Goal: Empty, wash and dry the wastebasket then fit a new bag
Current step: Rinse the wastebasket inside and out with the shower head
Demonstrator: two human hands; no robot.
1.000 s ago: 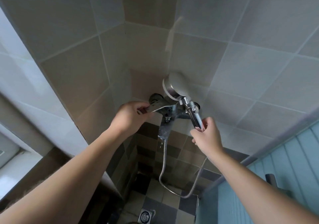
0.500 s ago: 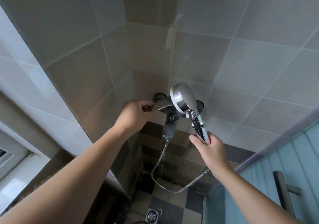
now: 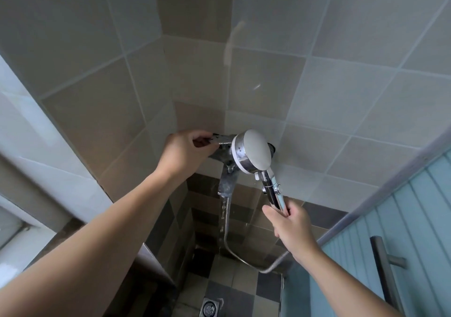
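Left hand [image 3: 188,148] is curling its fingers around the flat metal tap lever [image 3: 220,139] on the wall-mounted mixer [image 3: 225,163], gripping it firmly. Right hand [image 3: 290,224] is wrapping tight around the chrome handle of the shower head [image 3: 252,152], holding it upright with the round face tilted up and toward the right, just in front of the mixer. Water [image 3: 222,216] is dribbling down from the mixer's spout toward the checkered floor [image 3: 244,282], where a drain [image 3: 209,307] is sitting at the near edge. The metal hose [image 3: 234,250] is looping low between mixer and handle. A blue door [image 3: 402,219] is standing at right. The wastebasket is nowhere in view.
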